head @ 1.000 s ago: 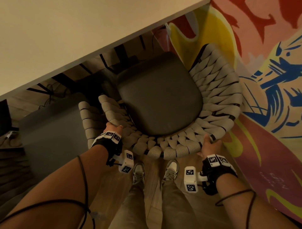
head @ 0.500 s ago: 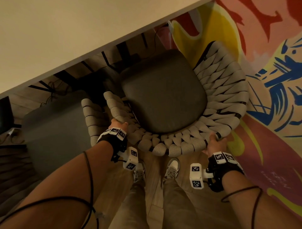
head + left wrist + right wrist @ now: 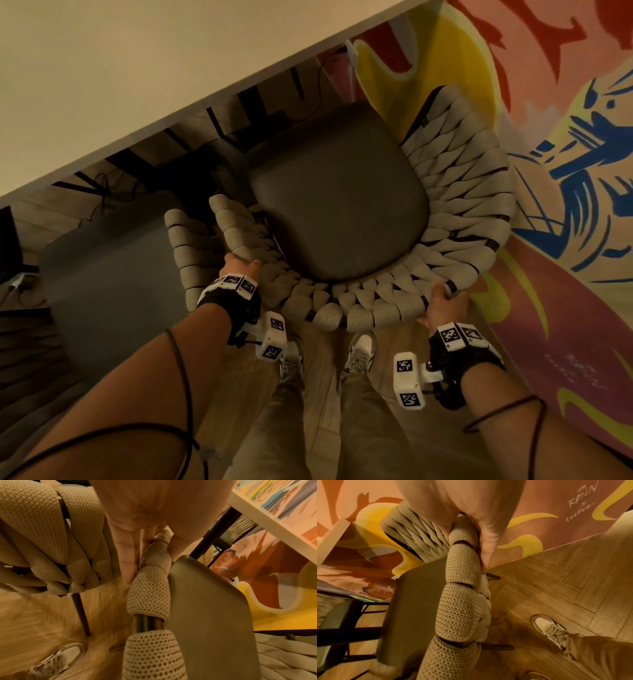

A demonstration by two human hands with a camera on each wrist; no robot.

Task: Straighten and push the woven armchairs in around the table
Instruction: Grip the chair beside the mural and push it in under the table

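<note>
At far left, a second woven armchair (image 3: 185, 253) is seen beside the one in hand; its seat lies partly below the table (image 3: 137, 68) edge, though how fully it is pushed in cannot be told.

The left hand (image 3: 239, 265) is closed round the padded rim of the woven armchair (image 3: 462, 205) at its near-left curve; in the left wrist view the fingers (image 3: 127, 555) are seen wrapped over the mesh-covered tube. The dark seat cushion (image 3: 339, 202) is centred in the head view, its far edge just reaching under the table edge. Most of the cushion is judged to be clear of the table, so the push-in is judged partial.

The right hand (image 3: 445, 301) is clamped on the rim at the near-right curve, thumb and fingers curled round the weave in the right wrist view. The chair's right arm stands near the painted wall (image 3: 565, 171).

Remaining, as judged: the chair is to be slid further under and squared to the table edge. The state of any other chairs is not shown.
</note>
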